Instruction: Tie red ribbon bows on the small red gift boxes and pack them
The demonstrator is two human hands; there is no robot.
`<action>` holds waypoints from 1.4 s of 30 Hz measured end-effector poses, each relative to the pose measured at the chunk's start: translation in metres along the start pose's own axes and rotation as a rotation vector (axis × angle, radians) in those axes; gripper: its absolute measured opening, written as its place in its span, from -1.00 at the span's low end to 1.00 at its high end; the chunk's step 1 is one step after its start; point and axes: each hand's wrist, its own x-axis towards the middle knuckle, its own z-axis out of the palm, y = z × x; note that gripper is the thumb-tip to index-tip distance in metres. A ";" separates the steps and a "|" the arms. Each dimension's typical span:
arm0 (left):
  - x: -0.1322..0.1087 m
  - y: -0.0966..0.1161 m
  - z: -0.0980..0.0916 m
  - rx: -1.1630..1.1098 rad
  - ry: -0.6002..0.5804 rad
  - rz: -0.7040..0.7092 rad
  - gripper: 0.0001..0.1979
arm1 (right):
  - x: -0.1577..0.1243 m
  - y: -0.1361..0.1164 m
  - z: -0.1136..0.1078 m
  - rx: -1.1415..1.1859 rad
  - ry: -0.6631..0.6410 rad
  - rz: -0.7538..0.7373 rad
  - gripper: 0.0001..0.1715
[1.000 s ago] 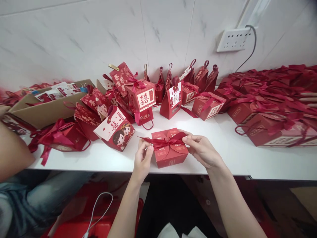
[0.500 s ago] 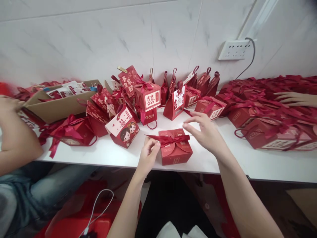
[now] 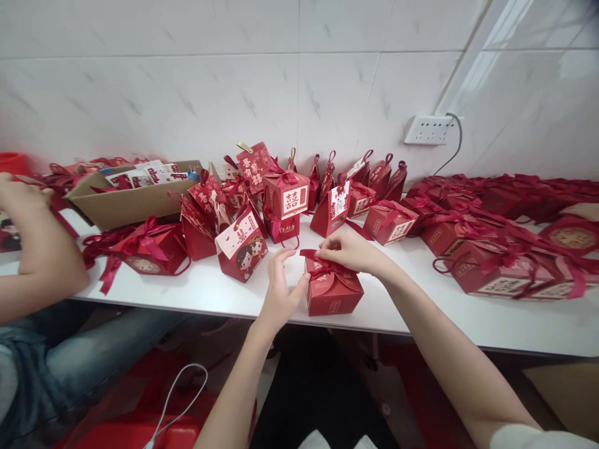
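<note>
A red gift box (image 3: 337,294) with curved top flaps stands near the table's front edge. A dark red ribbon (image 3: 327,269) is tied across its top. From above and behind, my right hand (image 3: 347,251) pinches the ribbon near its left end, the fingers closed over the box's back edge. At the box's left side is my left hand (image 3: 282,293), thumb and fingers apart and holding nothing; its thumb tip lies against or very near the box's left edge. A box printed with two cartoon figures (image 3: 242,248) stands to the left of that hand.
Many red boxes crowd the right of the white table (image 3: 397,305). Bag-shaped boxes (image 3: 381,174) stand along the wall. A cardboard carton (image 3: 126,209) with white-and-red packets sits at the left, beside a co-worker's arm (image 3: 37,262). Another person's hand (image 3: 584,212) shows at the right edge.
My right hand has moved left across the box and taken hold of the ribbon. My left hand has let go of the ribbon's left end and opened. The view has tilted up slightly.
</note>
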 end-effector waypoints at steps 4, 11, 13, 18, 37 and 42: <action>0.015 0.018 -0.009 0.258 -0.254 0.282 -0.64 | 0.001 0.002 0.000 0.011 0.003 0.032 -0.75; 0.027 0.038 -0.014 0.409 -0.473 0.375 -0.49 | -0.022 0.032 -0.018 0.056 0.338 0.113 -0.50; 0.029 0.041 -0.012 0.380 -0.493 0.348 -0.52 | -0.035 0.048 -0.019 0.114 0.332 0.225 -0.38; 0.033 0.048 0.000 0.348 -0.411 0.230 -0.71 | -0.056 0.067 -0.008 0.412 0.041 0.441 -0.17; 0.030 0.043 0.013 0.422 -0.442 0.157 -0.72 | 0.019 0.032 -0.007 0.100 0.212 -0.053 -0.73; 0.032 0.044 0.009 0.391 -0.484 0.126 -0.73 | -0.039 0.041 -0.001 0.053 0.518 0.168 -0.46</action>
